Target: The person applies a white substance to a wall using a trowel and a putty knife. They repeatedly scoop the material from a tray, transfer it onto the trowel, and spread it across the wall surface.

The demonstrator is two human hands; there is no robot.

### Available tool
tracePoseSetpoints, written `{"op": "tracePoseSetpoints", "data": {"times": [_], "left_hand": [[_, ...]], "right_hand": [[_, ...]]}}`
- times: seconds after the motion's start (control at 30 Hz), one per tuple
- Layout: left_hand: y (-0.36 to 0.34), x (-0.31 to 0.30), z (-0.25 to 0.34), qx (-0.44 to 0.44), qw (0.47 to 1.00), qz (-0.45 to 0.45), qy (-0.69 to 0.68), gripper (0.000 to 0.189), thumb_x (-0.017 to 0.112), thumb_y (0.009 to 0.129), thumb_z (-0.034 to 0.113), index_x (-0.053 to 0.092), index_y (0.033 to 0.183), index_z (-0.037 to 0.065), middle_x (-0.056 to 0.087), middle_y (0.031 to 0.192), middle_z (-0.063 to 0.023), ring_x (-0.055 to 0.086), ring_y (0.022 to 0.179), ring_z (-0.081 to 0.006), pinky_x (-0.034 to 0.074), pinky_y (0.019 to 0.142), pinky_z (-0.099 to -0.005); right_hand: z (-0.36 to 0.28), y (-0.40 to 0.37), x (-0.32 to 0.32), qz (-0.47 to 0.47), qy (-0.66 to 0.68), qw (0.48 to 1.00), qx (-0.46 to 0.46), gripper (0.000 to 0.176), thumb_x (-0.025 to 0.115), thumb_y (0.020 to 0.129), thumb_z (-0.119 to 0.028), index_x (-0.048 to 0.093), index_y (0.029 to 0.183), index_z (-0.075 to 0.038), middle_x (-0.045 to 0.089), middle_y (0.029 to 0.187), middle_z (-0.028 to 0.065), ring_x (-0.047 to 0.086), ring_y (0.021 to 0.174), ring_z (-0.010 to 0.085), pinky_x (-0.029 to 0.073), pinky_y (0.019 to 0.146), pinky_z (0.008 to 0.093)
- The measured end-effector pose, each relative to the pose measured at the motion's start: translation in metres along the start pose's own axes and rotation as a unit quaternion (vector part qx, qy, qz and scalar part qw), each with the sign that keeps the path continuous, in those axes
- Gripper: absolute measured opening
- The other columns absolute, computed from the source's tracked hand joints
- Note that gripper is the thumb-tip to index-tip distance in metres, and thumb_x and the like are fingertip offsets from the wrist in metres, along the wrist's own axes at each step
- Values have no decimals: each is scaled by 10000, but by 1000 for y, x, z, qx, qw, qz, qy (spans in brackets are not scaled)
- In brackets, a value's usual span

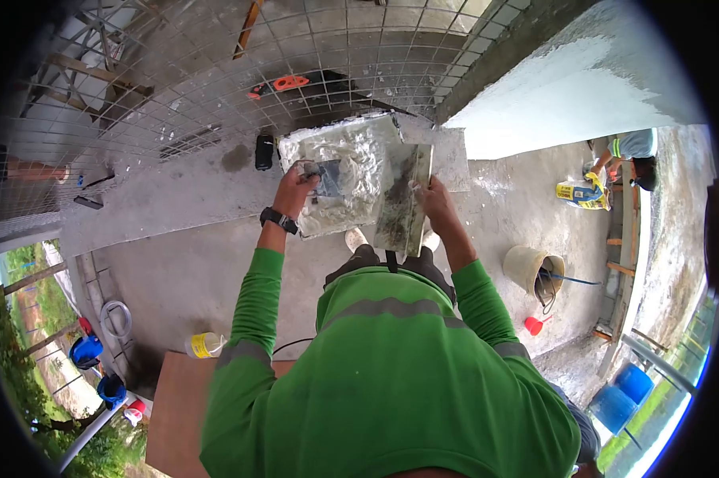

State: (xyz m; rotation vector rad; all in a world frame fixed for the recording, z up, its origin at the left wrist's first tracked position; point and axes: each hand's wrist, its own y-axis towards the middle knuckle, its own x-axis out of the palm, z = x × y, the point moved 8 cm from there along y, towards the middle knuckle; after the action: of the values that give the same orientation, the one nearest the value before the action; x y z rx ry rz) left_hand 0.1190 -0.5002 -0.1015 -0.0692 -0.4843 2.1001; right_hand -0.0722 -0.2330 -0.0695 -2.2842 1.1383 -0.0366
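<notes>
Whitish, lumpy mortar (358, 163) coats a square board (336, 225); the left hand (294, 190) wraps its grip round a flat steel trowel (328, 177), the right hand (429, 195) clasping a smeared grey rectangular tile (399, 211).

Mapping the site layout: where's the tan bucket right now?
Head view, person's right side: the bucket stands on the concrete floor, lower right of the right hand holding the tile, with a small red cup beside it.

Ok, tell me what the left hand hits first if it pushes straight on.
The left hand points along its trowel, so it would probably first meet the mortar-smeared slab under the blade, then the tile standing on edge. Depth is unclear.
</notes>
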Motion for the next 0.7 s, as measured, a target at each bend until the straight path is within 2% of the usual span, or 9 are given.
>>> {"op": "tracePoseSetpoints", "data": {"times": [0.13,0.2,0.27,0.3,0.33,0.37,0.4,0.5,0.7], "left_hand": [[-28,14,76,137,986,84,39,270,633,878,32,550,1134,37,647,961,-21,599,848,-99,485,768,-243],[-49,27,111,218,957,120,148,181,607,892,32,565,1068,19,676,950,-56,628,877,-113,493,775,-259],[-71,51,149,334,899,111,259,217,525,830,-81,581,1011,25,675,1125,-119,639,1079,-288,492,905,-363],[-78,57,158,380,873,94,292,258,513,800,-105,581,1009,29,667,1148,-112,609,1122,-311,465,955,-399],[-83,63,166,424,843,77,323,299,500,770,-130,582,1007,34,660,1171,-106,580,1165,-333,437,1005,-436],[-85,62,170,430,839,75,325,299,500,770,-130,582,1007,34,660,1171,-106,580,1165,-333,437,1005,-436],[-90,65,175,460,817,57,343,324,496,755,-143,580,1010,38,658,1174,-104,568,1182,-329,411,1031,-458],[-96,70,188,506,775,38,376,350,493,735,-164,580,1006,39,654,1182,-101,557,1200,-322,385,1056,-485],[-94,74,202,537,737,42,408,326,504,726,-163,589,971,35,654,1187,-94,563,1195,-312,390,1048,-489]], "right_hand": [[-5,-18,65,-194,304,929,78,189,533,913,-102,592,1077,-30,639,913,73,582,745,149,473,629,276],[0,-19,77,-155,364,911,116,195,526,914,-79,571,1094,-17,646,907,86,613,712,173,507,621,301],[-9,-2,87,-172,95,945,-263,238,550,908,-94,542,1124,6,647,982,114,647,783,202,537,675,346],[-11,5,95,-196,134,933,-270,288,525,919,-95,502,1177,32,621,1093,145,635,963,227,538,794,369],[-32,-4,92,-194,136,932,-276,288,525,919,-95,502,1177,32,621,1093,145,635,963,227,538,794,369],[-55,-20,92,-252,319,908,-102,294,496,931,-89,495,1198,33,606,1129,146,618,1004,232,526,836,366],[-70,-41,99,-295,480,822,78,302,468,942,-84,488,1219,35,590,1164,147,601,1046,237,515,879,363],[-99,-63,89,-252,454,851,73,370,361,960,-73,445,1311,7,588,1177,133,604,1038,236,503,930,382],[-90,-66,59,-223,453,862,44,375,407,944,-35,453,1316,-4,589,1129,113,603,1016,218,490,915,358]]}}
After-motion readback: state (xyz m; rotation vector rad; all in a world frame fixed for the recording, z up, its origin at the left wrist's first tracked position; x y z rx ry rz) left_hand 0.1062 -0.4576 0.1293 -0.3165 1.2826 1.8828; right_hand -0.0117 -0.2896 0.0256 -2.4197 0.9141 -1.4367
